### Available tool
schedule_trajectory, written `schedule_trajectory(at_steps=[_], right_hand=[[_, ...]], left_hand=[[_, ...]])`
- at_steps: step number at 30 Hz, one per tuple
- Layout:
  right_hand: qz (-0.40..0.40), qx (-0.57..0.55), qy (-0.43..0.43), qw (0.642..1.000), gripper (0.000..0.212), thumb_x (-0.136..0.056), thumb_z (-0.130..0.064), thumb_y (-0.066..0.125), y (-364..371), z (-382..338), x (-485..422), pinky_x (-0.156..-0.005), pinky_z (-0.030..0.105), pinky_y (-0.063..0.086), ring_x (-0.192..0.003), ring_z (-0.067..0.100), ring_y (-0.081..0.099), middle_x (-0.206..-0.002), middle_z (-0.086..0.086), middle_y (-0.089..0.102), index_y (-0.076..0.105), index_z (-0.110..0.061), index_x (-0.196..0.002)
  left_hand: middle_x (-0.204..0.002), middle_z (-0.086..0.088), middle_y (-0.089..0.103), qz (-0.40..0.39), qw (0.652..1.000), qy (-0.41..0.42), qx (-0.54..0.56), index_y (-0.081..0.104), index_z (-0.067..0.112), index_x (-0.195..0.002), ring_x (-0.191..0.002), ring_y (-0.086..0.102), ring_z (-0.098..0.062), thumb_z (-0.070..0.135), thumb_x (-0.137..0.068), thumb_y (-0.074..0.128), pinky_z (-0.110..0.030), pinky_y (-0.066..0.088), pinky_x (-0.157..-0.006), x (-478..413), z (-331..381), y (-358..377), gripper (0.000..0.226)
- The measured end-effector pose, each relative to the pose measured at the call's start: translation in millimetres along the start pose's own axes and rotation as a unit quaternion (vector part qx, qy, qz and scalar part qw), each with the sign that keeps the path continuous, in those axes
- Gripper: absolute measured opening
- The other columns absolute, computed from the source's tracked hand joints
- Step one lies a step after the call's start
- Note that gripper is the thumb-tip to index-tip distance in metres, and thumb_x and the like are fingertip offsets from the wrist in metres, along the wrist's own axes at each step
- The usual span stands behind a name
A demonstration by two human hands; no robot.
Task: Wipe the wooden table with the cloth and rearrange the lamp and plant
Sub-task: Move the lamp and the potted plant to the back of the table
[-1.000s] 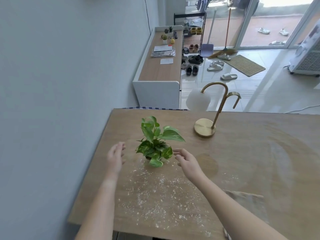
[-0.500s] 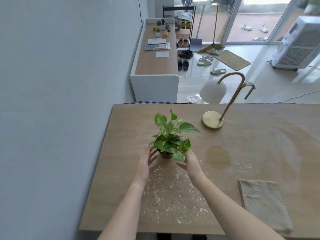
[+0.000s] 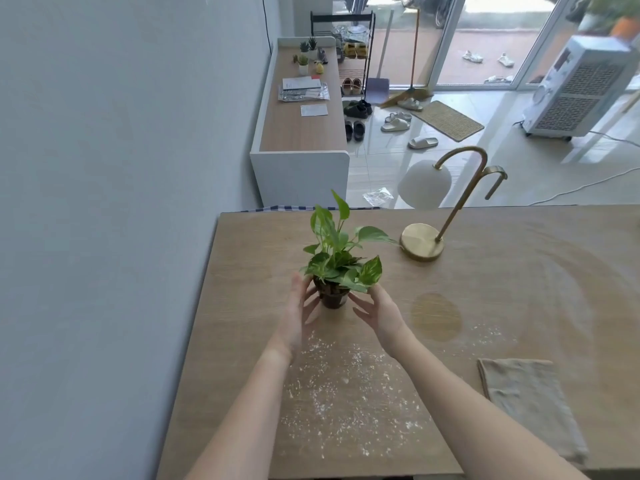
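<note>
A small green plant (image 3: 341,254) in a dark pot (image 3: 333,296) stands on the wooden table (image 3: 519,289), left of centre. My left hand (image 3: 300,306) cups the pot's left side and my right hand (image 3: 379,311) its right side, fingers touching it. A gold lamp (image 3: 446,216) with a white shade stands behind and to the right, its round base on the table. A folded beige cloth (image 3: 530,407) lies at the near right. White crumbs (image 3: 343,386) are scattered in front of the plant. A round darker mark (image 3: 436,317) shows to the right of the pot.
A grey wall (image 3: 121,202) runs close along the table's left edge. Beyond the far edge the floor holds a long low cabinet (image 3: 301,133), several shoes, a doormat and a white fan unit (image 3: 578,88).
Both hands went from open beside the plant to closed in around its pot. The view has shifted, so the cloth is now fully visible at the near right.
</note>
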State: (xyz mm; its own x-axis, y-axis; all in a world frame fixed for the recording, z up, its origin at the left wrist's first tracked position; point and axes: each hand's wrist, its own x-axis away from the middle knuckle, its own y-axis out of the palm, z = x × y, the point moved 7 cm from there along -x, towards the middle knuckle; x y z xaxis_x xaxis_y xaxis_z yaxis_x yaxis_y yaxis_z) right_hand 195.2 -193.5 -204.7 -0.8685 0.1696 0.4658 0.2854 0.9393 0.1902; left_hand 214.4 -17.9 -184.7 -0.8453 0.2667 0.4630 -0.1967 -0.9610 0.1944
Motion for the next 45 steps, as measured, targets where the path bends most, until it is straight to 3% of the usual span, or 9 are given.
schedule_trajectory(at_steps=[5,11,15,20,26,35,39,42,45], right_hand=[[-0.003,-0.004,-0.017,1.0,0.026,-0.116,-0.028,0.041,0.6,-28.2,-26.9,-0.101,0.038,0.051,-0.134,0.024,0.06,-0.142,-0.005,0.061,0.064,-0.036,-0.127],[-0.004,-0.018,-0.006,1.0,0.031,-0.114,-0.039,0.04,-1.3,-56.3,-70.8,-0.104,0.04,0.049,-0.131,0.02,0.062,-0.144,0.003,0.062,0.065,-0.032,-0.131],[-0.001,-0.013,-0.001,1.0,0.032,-0.113,-0.041,0.041,-4.1,-69.6,-97.7,-0.107,0.04,0.048,-0.132,0.02,0.062,-0.142,0.003,0.064,0.066,-0.034,-0.132],[0.001,-0.014,0.011,1.0,0.037,-0.111,-0.047,0.042,-3.7,-80.1,-124.8,-0.105,0.039,0.047,-0.133,0.019,0.06,-0.142,0.001,0.063,0.066,-0.031,-0.135],[0.003,-0.029,0.025,0.999,0.038,-0.112,-0.042,0.042,-6.4,-74.6,-143.3,-0.107,0.038,0.045,-0.134,0.017,0.058,-0.144,0.001,0.061,0.064,-0.025,-0.138],[0.003,-0.029,0.039,0.999,0.035,-0.113,-0.04,0.04,-13.0,-64.1,-145.9,-0.112,0.04,0.045,-0.135,0.019,0.057,-0.147,-0.003,0.059,0.061,-0.03,-0.139],[-0.009,0.015,0.04,0.999,0.035,-0.11,-0.044,0.046,-14.4,-67.8,-141.5,-0.115,0.038,0.044,-0.138,0.017,0.056,-0.148,-0.006,0.061,0.065,-0.029,-0.136],[-0.019,0.074,0.014,0.997,0.044,-0.11,-0.04,0.05,-22.9,-72.5,-128.1,-0.121,0.041,0.04,-0.14,0.017,0.053,-0.151,-0.008,0.056,0.055,-0.029,-0.153],[0.006,0.134,-0.023,0.991,0.052,-0.108,-0.032,0.059,-45.5,-74.7,-104.9,-0.122,0.041,0.039,-0.14,0.014,0.053,-0.149,-0.004,0.058,0.05,-0.027,-0.159]], left_hand=[[-0.156,0.009,0.053,-0.009,1.0,-0.009,-0.004,0.042,0.043,-0.159,-0.142,0.052,-0.016,0.092,-0.087,0.026,-0.053,0.037,-0.122,-31.9,30.3,8.9,0.089],[-0.159,0.005,0.051,-0.014,1.0,-0.006,-0.022,0.046,0.045,-0.157,-0.142,0.052,-0.018,0.095,-0.087,0.022,-0.057,0.036,-0.123,-79.2,61.3,17.5,0.089],[-0.16,0.007,0.051,-0.018,0.999,0.003,-0.034,0.046,0.049,-0.156,-0.143,0.051,-0.017,0.104,-0.077,0.027,-0.057,0.039,-0.121,-106.2,71.6,20.4,0.098],[-0.159,0.009,0.051,-0.013,0.999,0.0,-0.039,0.046,0.051,-0.155,-0.139,0.054,-0.015,0.098,-0.085,0.027,-0.052,0.041,-0.117,-136.2,75.7,24.5,0.086],[-0.162,0.004,0.048,-0.003,0.999,-0.009,-0.045,0.045,0.047,-0.156,-0.147,0.047,-0.025,0.091,-0.091,0.027,-0.056,0.034,-0.123,-153.1,74.5,30.2,0.081],[-0.164,-0.001,0.046,0.006,0.998,-0.021,-0.053,0.041,0.046,-0.159,-0.152,0.043,-0.028,0.084,-0.097,0.023,-0.053,0.033,-0.126,-154.1,63.9,30.7,0.075],[-0.164,-0.004,0.045,0.012,0.998,-0.016,-0.056,0.037,0.04,-0.164,-0.151,0.043,-0.029,0.081,-0.1,0.026,-0.051,0.035,-0.126,-148.2,64.2,29.6,0.077],[-0.161,-0.004,0.046,0.018,0.997,-0.002,-0.078,0.034,0.032,-0.166,-0.148,0.046,-0.027,0.074,-0.104,0.028,-0.049,0.036,-0.125,-141.1,64.1,28.5,0.075],[-0.155,0.004,0.054,0.069,0.988,0.039,-0.13,0.048,0.028,-0.158,-0.141,0.051,-0.018,0.073,-0.103,0.043,-0.048,0.037,-0.124,-128.0,57.3,10.0,0.071]])
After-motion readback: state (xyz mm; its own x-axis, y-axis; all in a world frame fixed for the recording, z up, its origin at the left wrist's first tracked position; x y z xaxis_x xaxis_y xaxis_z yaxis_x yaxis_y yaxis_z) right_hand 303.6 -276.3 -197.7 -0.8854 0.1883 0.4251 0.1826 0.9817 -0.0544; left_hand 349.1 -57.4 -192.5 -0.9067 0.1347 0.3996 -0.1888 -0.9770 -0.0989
